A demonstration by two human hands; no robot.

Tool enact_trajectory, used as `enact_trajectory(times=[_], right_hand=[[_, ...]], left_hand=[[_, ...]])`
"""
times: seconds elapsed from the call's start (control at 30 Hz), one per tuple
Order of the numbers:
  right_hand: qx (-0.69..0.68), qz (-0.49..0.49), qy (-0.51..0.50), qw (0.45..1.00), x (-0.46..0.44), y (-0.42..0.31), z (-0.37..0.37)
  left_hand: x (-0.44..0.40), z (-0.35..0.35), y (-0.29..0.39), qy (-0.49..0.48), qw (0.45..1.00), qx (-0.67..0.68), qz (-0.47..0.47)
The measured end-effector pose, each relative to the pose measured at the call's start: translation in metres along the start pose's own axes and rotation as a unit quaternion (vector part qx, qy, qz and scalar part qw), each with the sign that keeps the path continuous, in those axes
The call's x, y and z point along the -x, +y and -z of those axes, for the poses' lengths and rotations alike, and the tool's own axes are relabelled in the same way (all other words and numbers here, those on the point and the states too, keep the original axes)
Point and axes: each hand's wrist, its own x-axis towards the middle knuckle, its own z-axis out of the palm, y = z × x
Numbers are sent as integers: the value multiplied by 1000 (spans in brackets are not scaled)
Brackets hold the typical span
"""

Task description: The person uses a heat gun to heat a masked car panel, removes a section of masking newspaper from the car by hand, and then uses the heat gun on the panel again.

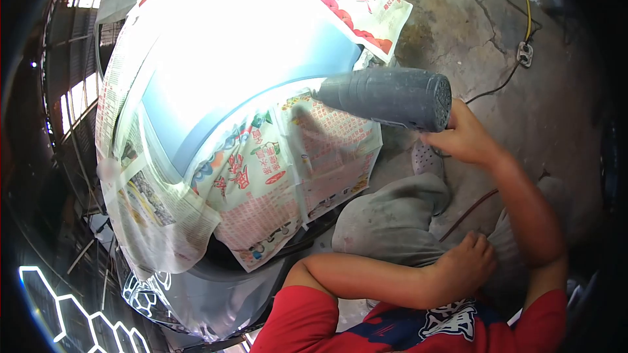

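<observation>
Dark tool (392, 99), left of my right hand (466, 136) and gripped by it, long axis aimed towards the blue panel (320, 47); my left hand (466, 263), fingers curled in, sits farther back.

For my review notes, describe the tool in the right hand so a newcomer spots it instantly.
Start at the big, paper-masked blue panel. Beside it, the right hand holds a stout, dark grey, bottle-shaped tool. Its rounded body stands out from the flat, printed paper.
</observation>
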Motion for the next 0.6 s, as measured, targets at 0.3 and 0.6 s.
enact_trajectory(times=[0.3,0.6], right_hand=[[51,-18,104,993,-23,20,30],[69,-36,99,992,-26,22,44]], left_hand=[[3,-9,-1,30,999,-17,11],[5,-6,-5,47,998,-25,22]])
